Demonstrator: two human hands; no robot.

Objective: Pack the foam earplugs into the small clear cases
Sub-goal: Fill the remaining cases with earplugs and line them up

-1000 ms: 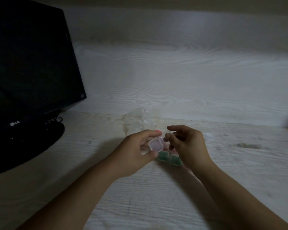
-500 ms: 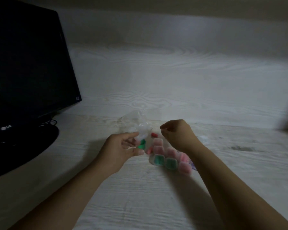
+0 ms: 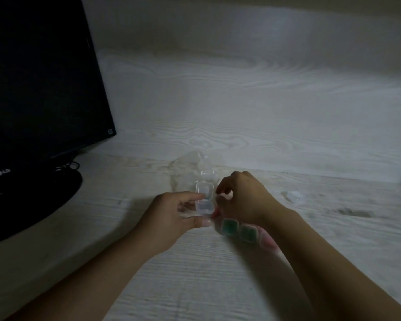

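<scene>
Since half a second ago, left hand (image 3: 171,216) now grips an opened small clear plastic hinged case (image 3: 204,200) beside filled cases (image 3: 239,229), presenting it while curled, seemingly empty right hand (image 3: 243,198) hovers, likely to load it.

A home desk: dark monitor (image 3: 39,89) on a pale wood-grain desktop (image 3: 195,274).

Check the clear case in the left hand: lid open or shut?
Open. The clear case in the left hand shows its lid flipped up behind the base. Contents: cannot tell.
</scene>
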